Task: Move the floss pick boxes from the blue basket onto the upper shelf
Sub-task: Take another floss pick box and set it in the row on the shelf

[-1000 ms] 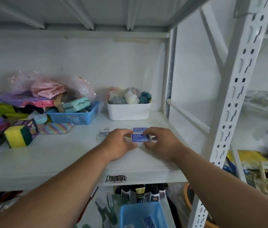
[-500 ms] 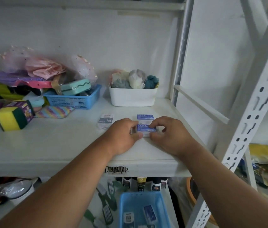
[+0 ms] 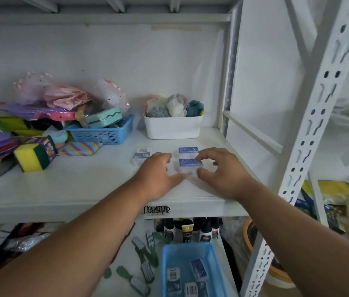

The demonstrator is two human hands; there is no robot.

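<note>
On the upper shelf (image 3: 83, 189) lies a clear floss pick box with a blue label (image 3: 187, 166), flat between my two hands. My left hand (image 3: 158, 174) rests on the shelf at its left end, fingers relaxed and just off it. My right hand (image 3: 220, 170) hovers at the box's right end with fingers spread and loosely curved, tips close to the box. A second blue-labelled box (image 3: 187, 151) lies right behind it, and a grey-labelled box (image 3: 141, 155) lies further left. On the shelf below, the blue basket (image 3: 167, 266) holds several more boxes (image 3: 198, 267).
A white bin of cloth rolls (image 3: 172, 127) stands behind the boxes. To the left are a smaller blue basket (image 3: 103, 135), a yellow-green sponge (image 3: 33, 156) and piled colourful goods. White perforated uprights (image 3: 310, 146) frame the right side. Bottles and brushes lie beside the lower basket.
Both hands were pinching the front blue-labelled box and setting it down; now their fingers have loosened and drawn apart, leaving the box lying on the shelf.
</note>
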